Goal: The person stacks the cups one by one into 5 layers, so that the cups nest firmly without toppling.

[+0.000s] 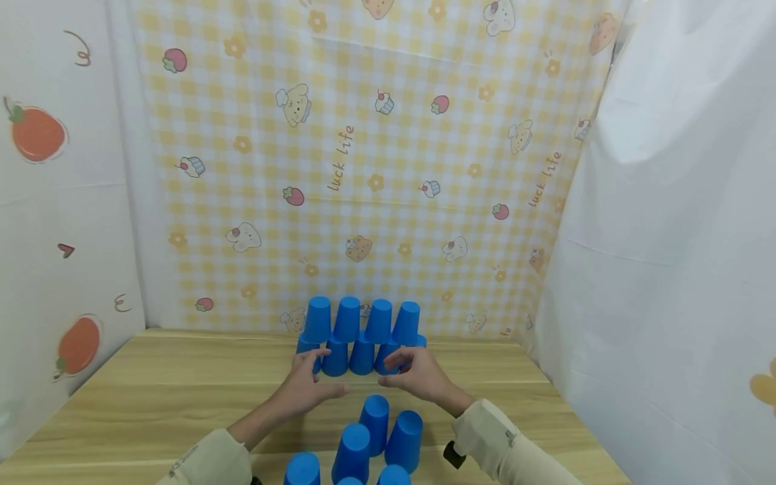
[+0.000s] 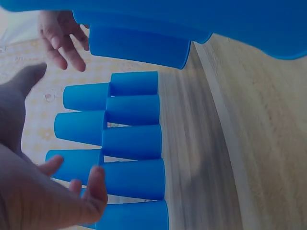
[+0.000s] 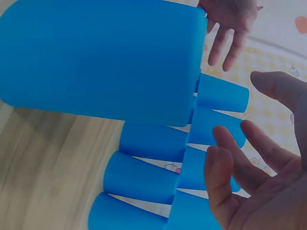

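Observation:
Upside-down blue plastic cups form two rows at the back of the table in the head view. Several cups of the upper row stand across the lower row. My left hand is in front of the left end, thumb and fingers spread, holding nothing. Facing it, my right hand hovers by the right end with fingers apart and bent, also holding nothing. It partly hides the lower cups there. Both wrist views show the stacked cups beyond the fingers, with nothing between fingers and thumb.
Nearer me, several more upside-down blue cups stand on the wooden table between my forearms; some are cut off by the lower frame edge. A yellow checked cloth hangs behind the table, with white cloth at the right side.

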The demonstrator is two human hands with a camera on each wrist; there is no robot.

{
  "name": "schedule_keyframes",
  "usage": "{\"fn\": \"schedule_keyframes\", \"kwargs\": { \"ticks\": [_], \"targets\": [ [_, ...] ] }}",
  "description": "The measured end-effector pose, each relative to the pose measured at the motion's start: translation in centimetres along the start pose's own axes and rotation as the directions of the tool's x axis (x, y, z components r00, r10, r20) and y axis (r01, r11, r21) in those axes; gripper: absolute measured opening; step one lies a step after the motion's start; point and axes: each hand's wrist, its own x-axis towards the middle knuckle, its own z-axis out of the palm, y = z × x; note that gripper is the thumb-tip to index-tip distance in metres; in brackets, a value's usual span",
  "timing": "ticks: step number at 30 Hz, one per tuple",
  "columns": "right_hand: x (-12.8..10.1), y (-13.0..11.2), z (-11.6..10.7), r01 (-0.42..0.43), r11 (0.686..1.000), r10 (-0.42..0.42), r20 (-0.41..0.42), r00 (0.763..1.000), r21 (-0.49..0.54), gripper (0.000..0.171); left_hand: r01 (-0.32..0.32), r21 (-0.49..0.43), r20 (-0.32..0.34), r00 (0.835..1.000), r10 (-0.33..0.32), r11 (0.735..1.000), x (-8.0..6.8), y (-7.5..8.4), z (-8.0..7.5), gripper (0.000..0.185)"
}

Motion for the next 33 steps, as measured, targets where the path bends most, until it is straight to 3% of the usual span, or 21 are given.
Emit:
{"fn": "schedule_keyframes", "kwargs": {
  "ticks": [5,9,11,15,20,33],
  "targets": [
    [-0.3,0.2,0.0,-0.028,0.998,0.025,0.059,0.998,0.053,0.029,-0.038,-0.014,0.107,0.994,0.039,0.999,-0.3,0.0,0.2,0.087],
    [-0.6,0.1,0.1,-0.054,0.991,0.041,0.111,0.993,0.118,0.031,-0.106,-0.018,0.200,0.974,0.107,0.994,-0.6,-0.1,0.1,0.085],
    [-0.8,0.0,0.1,-0.069,0.986,0.048,0.141,0.989,0.150,0.032,-0.156,-0.038,0.266,0.951,0.160,0.987,-0.7,-0.3,0.0,0.080],
    [-1.1,-0.2,0.3,-0.096,0.977,0.060,0.187,0.981,0.191,0.034,-0.252,-0.087,0.395,0.879,0.266,0.964,-0.7,-0.6,-0.1,0.072],
    [-1.3,0.0,0.4,-0.100,0.975,0.056,0.217,0.975,0.199,0.035,-0.314,-0.099,0.499,0.806,0.320,0.944,-0.7,-0.7,-0.1,0.066],
    [-1.3,0.6,0.6,-0.130,0.979,0.081,0.286,0.955,0.155,0.038,-0.347,-0.148,0.635,0.685,0.358,0.926,-0.2,-0.6,0.1,0.043]
  ]
}}
